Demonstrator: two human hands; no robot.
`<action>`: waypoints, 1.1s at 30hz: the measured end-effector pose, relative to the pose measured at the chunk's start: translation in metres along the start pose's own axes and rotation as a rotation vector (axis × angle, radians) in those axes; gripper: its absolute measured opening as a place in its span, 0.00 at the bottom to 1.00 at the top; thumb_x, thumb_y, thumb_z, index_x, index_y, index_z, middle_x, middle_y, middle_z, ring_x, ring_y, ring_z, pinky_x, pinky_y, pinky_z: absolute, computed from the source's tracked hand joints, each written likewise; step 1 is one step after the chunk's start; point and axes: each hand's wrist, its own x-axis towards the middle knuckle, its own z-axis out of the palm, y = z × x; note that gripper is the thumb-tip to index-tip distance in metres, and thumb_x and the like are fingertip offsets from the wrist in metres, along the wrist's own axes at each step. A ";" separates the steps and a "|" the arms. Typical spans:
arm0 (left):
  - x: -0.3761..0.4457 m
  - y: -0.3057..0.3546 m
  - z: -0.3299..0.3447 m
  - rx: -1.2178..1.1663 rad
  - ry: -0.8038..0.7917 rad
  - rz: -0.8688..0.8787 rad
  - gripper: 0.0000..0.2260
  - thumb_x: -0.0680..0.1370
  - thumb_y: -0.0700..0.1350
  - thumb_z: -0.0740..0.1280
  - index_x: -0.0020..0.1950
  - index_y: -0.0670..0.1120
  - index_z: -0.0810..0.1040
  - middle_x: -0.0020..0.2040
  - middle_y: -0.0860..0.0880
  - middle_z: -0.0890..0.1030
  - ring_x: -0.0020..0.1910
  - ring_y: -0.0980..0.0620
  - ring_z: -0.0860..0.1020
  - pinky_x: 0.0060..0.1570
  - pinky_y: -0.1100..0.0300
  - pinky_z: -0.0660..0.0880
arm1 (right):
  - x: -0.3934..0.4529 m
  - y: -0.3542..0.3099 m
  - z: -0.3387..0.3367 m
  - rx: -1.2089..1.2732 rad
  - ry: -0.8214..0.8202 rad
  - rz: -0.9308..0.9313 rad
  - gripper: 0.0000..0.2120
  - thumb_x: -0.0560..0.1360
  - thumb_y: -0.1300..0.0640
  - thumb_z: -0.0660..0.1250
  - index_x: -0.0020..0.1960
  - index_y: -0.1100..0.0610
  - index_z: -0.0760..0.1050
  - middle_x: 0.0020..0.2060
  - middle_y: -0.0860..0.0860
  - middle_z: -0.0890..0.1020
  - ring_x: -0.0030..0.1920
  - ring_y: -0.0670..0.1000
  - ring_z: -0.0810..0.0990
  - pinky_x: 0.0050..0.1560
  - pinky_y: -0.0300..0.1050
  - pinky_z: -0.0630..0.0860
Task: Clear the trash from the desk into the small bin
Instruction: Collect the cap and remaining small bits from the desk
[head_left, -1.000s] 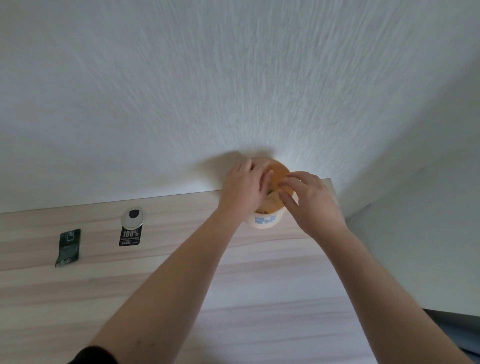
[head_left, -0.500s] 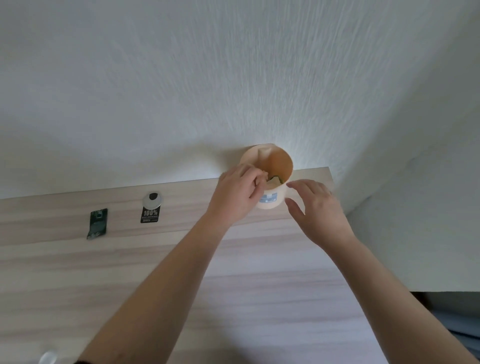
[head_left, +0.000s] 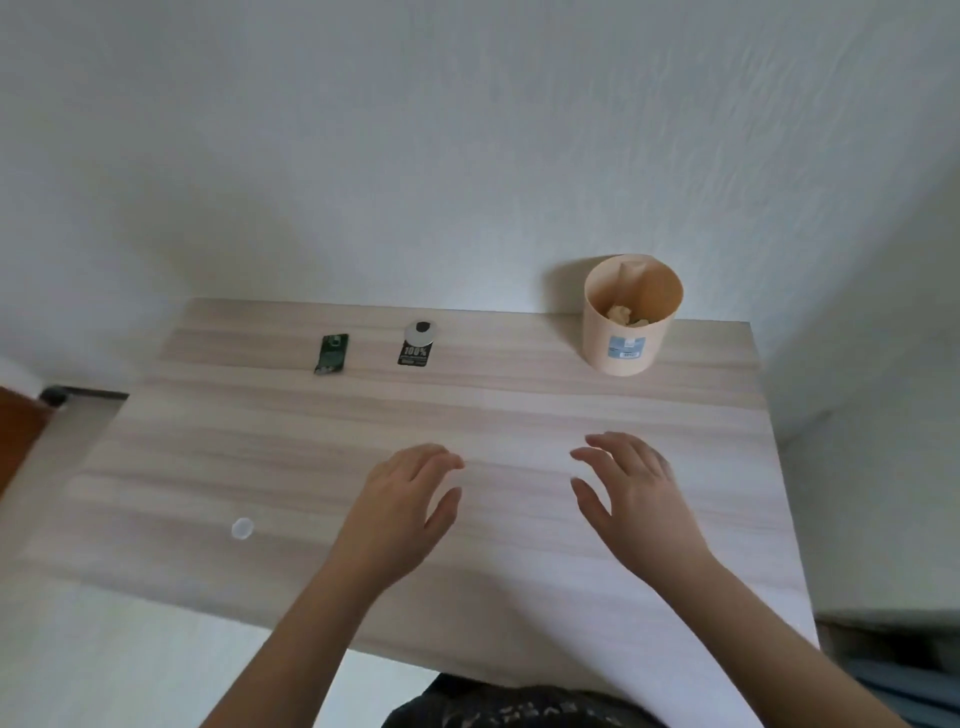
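A small beige bin stands at the far right corner of the wooden desk, with crumpled paper inside. A green wrapper and a black "100%" wrapper lie near the far edge, left of the bin. A small clear cap sits on the desk at the near left. My left hand and my right hand hover over the middle of the desk, fingers spread, holding nothing.
A round grey cable grommet sits at the top of the black wrapper. White walls close in behind and to the right of the desk. The floor and a brown panel show at the left.
Both hands have pulled back from the bin to the middle of the desk and are now empty. The view has moved back and shows the whole desk.
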 end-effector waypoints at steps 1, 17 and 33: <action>-0.020 -0.006 -0.002 0.001 0.015 -0.029 0.13 0.77 0.52 0.58 0.58 0.52 0.73 0.58 0.52 0.77 0.60 0.53 0.73 0.58 0.54 0.70 | -0.006 -0.008 0.005 0.002 -0.028 -0.014 0.13 0.75 0.52 0.67 0.58 0.54 0.77 0.59 0.53 0.79 0.63 0.56 0.74 0.64 0.54 0.69; -0.240 -0.106 -0.046 -0.039 0.204 -0.412 0.19 0.77 0.54 0.56 0.67 0.54 0.68 0.62 0.52 0.76 0.63 0.51 0.72 0.60 0.51 0.69 | -0.035 -0.219 0.089 -0.015 -0.185 -0.270 0.19 0.77 0.48 0.61 0.66 0.52 0.69 0.65 0.51 0.73 0.65 0.54 0.70 0.67 0.50 0.65; -0.370 -0.235 -0.090 0.018 0.145 -0.478 0.21 0.77 0.55 0.54 0.68 0.52 0.67 0.64 0.50 0.74 0.64 0.49 0.71 0.62 0.51 0.67 | -0.068 -0.373 0.171 -0.095 -0.296 -0.300 0.21 0.77 0.48 0.62 0.68 0.52 0.68 0.66 0.52 0.73 0.64 0.55 0.72 0.62 0.53 0.70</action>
